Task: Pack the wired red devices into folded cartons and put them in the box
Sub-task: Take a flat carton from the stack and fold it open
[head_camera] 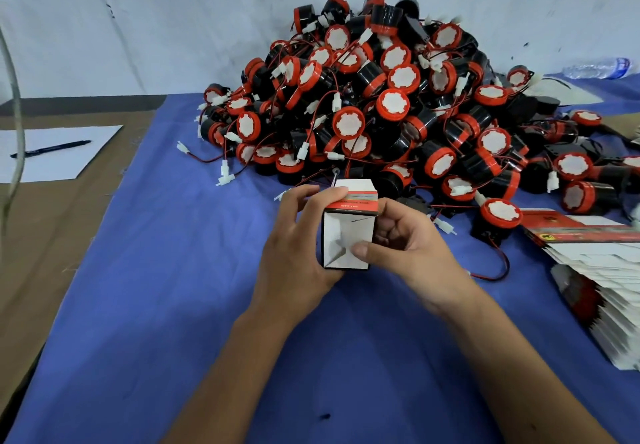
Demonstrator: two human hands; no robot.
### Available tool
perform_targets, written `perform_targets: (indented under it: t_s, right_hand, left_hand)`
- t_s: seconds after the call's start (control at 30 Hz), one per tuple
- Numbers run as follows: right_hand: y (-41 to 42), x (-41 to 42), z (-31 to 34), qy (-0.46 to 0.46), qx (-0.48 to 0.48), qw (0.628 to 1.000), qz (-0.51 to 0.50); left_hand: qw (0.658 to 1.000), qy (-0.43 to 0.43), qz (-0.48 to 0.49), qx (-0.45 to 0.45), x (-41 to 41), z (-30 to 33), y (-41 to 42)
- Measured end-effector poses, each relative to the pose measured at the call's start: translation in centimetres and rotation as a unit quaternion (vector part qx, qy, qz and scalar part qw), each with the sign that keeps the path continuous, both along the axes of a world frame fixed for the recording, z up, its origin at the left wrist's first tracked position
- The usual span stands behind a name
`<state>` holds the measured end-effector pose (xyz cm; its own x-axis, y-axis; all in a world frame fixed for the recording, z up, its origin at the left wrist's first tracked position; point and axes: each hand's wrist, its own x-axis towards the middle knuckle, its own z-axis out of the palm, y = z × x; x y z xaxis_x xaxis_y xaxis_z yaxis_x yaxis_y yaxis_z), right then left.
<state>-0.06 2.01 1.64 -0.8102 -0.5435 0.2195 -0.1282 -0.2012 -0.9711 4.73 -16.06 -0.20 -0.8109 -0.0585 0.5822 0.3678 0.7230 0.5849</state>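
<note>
One carton (347, 236) is held above the blue cloth (173, 288), just in front of the device pile (381, 104). It is white inside, with a red and black printed flap on top. Its long axis runs upright, open face toward the person. The left hand (298, 246) grips its left side; the right hand (405, 239) pinches its right edge. The devices are black cylinders with red caps, too many to count. One stack of flat cartons (595, 270) lies at right. One pen (52, 148) rests on one paper sheet (69, 163).

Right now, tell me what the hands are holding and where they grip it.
Both hands hold one small carton. The left hand wraps its left side, fingers over the top edge; the right hand grips its right side, thumb on the white front.
</note>
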Motion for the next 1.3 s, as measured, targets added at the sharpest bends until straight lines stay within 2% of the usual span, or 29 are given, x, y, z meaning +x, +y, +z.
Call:
perform_targets:
  t_s: [0.17, 0.33, 0.57, 0.63, 0.77, 0.97, 1.13, 1.3]
  right_hand:
    - [0.7, -0.5, 0.4, 0.001, -0.013, 0.999, 0.042]
    - [0.6, -0.4, 0.1, 0.035, -0.016, 0.999, 0.029]
    - [1.3, -0.7, 0.6, -0.030, -0.003, 0.996, 0.080]
    - [1.1, -0.7, 0.5, -0.019, 0.002, 0.998, 0.058]
    - [0.0, -0.2, 0.2, 0.000, -0.007, 0.999, -0.049]
    - [-0.7, 0.1, -0.1, 0.037, -0.002, 0.995, -0.094]
    - [0.2, -0.2, 0.2, -0.010, 0.005, 1.000, 0.018]
    - [0.8, -0.3, 0.5, 0.009, 0.030, 0.996, 0.087]
  left_hand:
    - [0.999, 0.017, -0.038, -0.005, 0.4, 0.5, 0.5]
    - [0.999, 0.016, -0.040, -0.025, 0.1, 0.4, 0.5]
    - [0.995, -0.016, -0.100, -0.011, 0.3, 0.0, 1.0]
    - [0.995, -0.019, -0.093, -0.011, 0.2, 0.0, 1.0]
    - [0.999, 0.015, -0.023, -0.046, 0.1, 0.0, 0.7]
    - [0.999, 0.032, 0.005, -0.040, 0.0, -0.4, 1.5]
    - [0.999, -0.016, -0.038, -0.006, -0.1, -0.9, 0.6]
    - [0.995, -0.060, -0.057, 0.047, -0.4, -0.8, -0.6]
